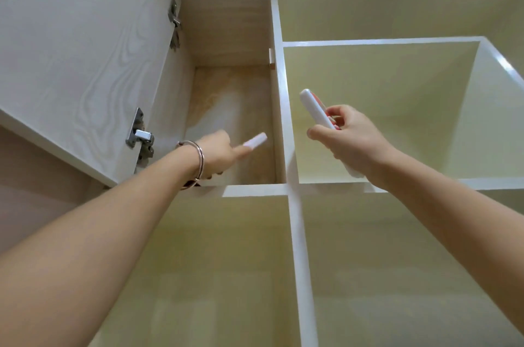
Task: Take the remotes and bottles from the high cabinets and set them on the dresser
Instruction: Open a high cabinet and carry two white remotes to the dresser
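I look up into the high cabinets. My right hand (347,138) grips a white remote (313,108) with a red face, held upright in front of the open white cubby (380,43). My left hand (219,153), with a metal bangle at the wrist, reaches into the wood-lined cabinet (226,34) on the left. Its fingers close around a second white remote (256,140), whose end sticks out past the fingertips. The floor of that cabinet is hidden below its front edge. No bottles are in view.
The cabinet door (79,48) stands swung open at the left, with metal hinges (140,134) on its inner edge. White dividers (279,91) split the shelving into cubbies above and below. The ceiling is close overhead.
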Action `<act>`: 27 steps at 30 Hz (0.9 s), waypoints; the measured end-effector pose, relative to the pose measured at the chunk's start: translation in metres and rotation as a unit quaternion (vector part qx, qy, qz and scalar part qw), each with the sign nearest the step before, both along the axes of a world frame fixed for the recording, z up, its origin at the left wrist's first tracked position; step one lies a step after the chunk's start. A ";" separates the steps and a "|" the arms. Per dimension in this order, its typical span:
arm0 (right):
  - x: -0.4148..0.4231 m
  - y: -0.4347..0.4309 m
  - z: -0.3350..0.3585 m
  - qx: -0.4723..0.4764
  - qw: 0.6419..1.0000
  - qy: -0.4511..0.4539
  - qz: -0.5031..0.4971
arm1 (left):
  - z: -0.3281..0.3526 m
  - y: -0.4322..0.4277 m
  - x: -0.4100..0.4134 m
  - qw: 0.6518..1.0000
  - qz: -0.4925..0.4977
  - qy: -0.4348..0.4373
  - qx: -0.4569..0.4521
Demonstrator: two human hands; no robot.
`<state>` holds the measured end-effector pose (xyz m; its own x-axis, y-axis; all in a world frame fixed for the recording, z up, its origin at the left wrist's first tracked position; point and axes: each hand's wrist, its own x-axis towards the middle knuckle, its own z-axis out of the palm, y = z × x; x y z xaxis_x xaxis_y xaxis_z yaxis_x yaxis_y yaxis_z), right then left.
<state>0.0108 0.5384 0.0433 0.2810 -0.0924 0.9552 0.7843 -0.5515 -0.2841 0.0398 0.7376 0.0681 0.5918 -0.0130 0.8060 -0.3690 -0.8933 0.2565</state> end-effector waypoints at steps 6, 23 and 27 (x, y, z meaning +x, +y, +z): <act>-0.013 0.013 -0.028 0.026 0.999 -0.005 0.024 | -0.049 0.011 -0.058 0.897 -0.333 -0.102 -0.273; -0.280 -0.089 -0.370 0.162 0.896 0.269 -0.315 | -0.361 -0.101 -0.149 0.661 -0.577 0.415 -0.241; -0.402 -0.097 -0.456 0.240 0.792 0.342 -0.445 | -0.449 -0.166 -0.214 0.584 -0.607 0.517 -0.153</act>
<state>-0.3916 0.4413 -0.4131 0.3373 -0.8511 0.4023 -0.2832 -0.4993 -0.8189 -0.1744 0.5718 -0.3809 0.4690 -0.8775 0.0997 -0.1895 0.0103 0.9818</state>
